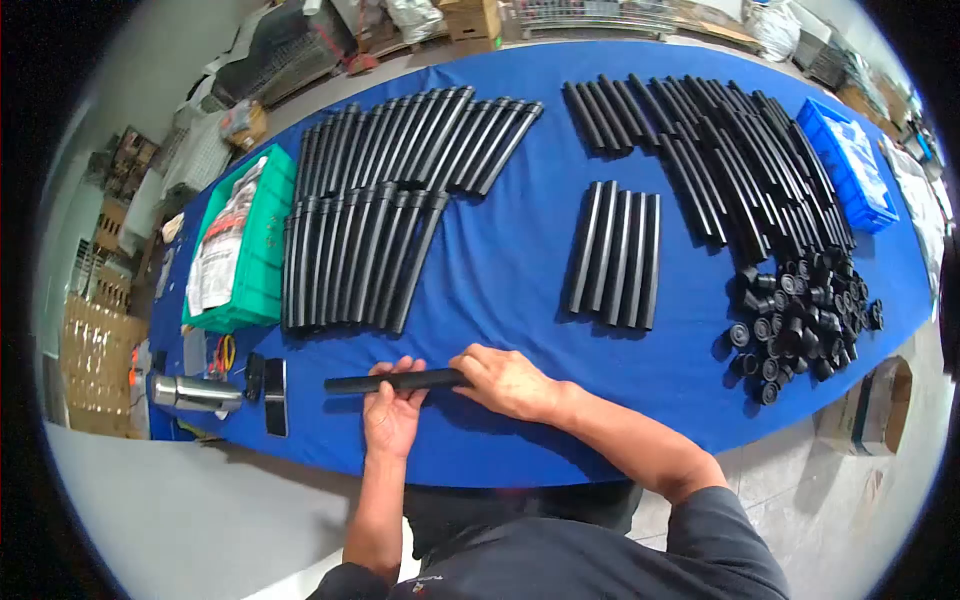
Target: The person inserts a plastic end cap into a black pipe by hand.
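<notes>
A black tube (350, 384) lies level across both hands, just above the near part of the blue-covered table. My left hand (392, 410) has its fingers and thumb wrapped round the tube's middle. Over the tube's right end my right hand (508, 384) is closed, so that end is hidden. Ahead of the hands, a short row of plain black tubes (622, 255) lies side by side. Two rows of tubes with a wider collar at the top (365, 250) lie farther left. Small black caps (800, 320) are heaped at the right.
A large pile of black tubes (740, 150) covers the back right, by a blue crate (868, 212). At the left stand a green crate (262, 250) holding printed paper, a steel flask (196, 393), a phone (276, 398) and orange-handled scissors (227, 352). A cardboard box (872, 410) sits on the floor.
</notes>
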Motion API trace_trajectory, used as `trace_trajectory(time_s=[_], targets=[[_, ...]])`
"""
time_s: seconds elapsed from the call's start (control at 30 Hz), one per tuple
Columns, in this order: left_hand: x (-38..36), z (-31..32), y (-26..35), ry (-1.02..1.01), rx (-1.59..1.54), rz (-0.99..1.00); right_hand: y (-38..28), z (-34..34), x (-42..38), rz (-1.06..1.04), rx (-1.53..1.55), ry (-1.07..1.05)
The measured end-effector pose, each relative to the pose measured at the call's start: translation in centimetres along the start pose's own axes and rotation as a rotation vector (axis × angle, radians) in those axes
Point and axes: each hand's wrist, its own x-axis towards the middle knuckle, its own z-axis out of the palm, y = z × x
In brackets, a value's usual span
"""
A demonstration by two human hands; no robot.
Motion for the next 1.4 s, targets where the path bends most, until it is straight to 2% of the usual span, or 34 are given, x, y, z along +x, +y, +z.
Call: trace_trajectory(time_s=[0.1, 0.2, 0.5, 0.67, 0.77, 0.83, 0.9, 0.93, 1.03, 1.07, 1.4], targets=[[0.0, -0.5, 0.0, -0.064, -0.005, 0.007, -0.4, -0.7, 0.1, 0.034, 0.117, -0.036], [-0.1, -0.2, 0.0, -0.029, 0.005, 0.021, -0.1, -0.2, 0.2, 0.058, 0.226, -0.056], [-0.5, -0.2, 0.2, 0.006, -0.011, -0.015, -0.8, -0.4, 0.5, 0.126, 0.322, -0.082], [-0.4, -0.6, 0.2, -0.079, -0.044, -0.02, -1.6, -0.8, 0.6, 0.224, 0.353, -0.109], [-0.2, -0.3, 0.1, -0.022, -0.032, -0.019, -1.2, -0.2, 0.5, 0.085, 0.285, -0.014], [-0.2, 0.8, 0.3, 0.04, -0.023, -0.043, -1.1, 0.1, 0.2, -0.022, 0.11, 0.03], [-0.1, 0.6, 0.3, 0.0, -0.033, -0.07, -1.1, 0.7, 0.2, -0.102, -0.038, 0.077], [-0.1, 0.2, 0.4, -0.016, -0.031, -0.072, -1.3, 0.5, 0.1, -0.07, -0.053, 0.036], [0.0, -0.5, 0.4, -0.054, -0.024, -0.089, -2.0, -0.5, 0.2, 0.052, 0.157, -0.025], [0.1, -0.4, 0.4, -0.055, -0.018, -0.092, -2.3, -1.2, 0.6, 0.187, 0.28, -0.109], [0.0, -0.5, 0.1, -0.087, 0.009, -0.063, -1.7, -0.6, 0.7, 0.131, 0.203, -0.053]])
